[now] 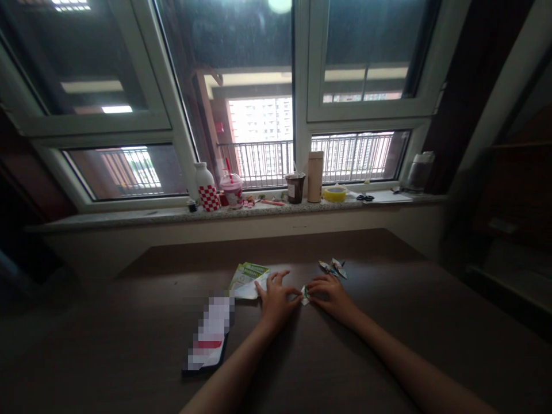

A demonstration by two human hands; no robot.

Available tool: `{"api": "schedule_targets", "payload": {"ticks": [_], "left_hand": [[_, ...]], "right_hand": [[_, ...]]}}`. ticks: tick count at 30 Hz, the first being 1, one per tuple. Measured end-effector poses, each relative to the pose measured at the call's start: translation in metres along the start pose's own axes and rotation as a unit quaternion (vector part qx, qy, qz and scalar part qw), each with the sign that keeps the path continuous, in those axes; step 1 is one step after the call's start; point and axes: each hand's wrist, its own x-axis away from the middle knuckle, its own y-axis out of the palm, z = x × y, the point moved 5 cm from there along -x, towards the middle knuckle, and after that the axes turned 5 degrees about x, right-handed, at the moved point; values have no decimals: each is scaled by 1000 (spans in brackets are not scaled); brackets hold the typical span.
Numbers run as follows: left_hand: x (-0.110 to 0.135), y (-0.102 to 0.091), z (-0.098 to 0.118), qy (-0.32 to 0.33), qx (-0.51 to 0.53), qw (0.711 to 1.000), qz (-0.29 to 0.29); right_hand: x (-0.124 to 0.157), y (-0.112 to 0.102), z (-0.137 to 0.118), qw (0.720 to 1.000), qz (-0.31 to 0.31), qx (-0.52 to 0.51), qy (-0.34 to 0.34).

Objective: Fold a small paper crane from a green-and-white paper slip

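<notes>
on the sill (pixel 267 212), a checkered bottle (pixel 209 196) beside a pink cup (pixel 233 192); yellow tape (pixel 334 196) near black scissors (pixel 365 198).

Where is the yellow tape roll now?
In the head view, the yellow tape roll lies on the windowsill, right of centre, just right of the tan bottle.

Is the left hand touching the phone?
Apart. The head view shows a strip of brown tabletop between the left hand and the phone.

Bare, slender forearms (pixel 241 362) taper into left hand (pixel 275 297) and right hand (pixel 335 298).
</notes>
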Motion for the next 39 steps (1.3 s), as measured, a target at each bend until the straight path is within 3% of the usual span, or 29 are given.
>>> {"api": "schedule_targets", "payload": {"ticks": [13, 39], "left_hand": [[-1, 3, -3, 19, 4, 1000, 20], [0, 2, 0, 0, -3, 1000, -1]], "right_hand": [[1, 4, 2, 1000, 9, 15, -6], [-2, 4, 0, 997, -51, -42, 39]]}}
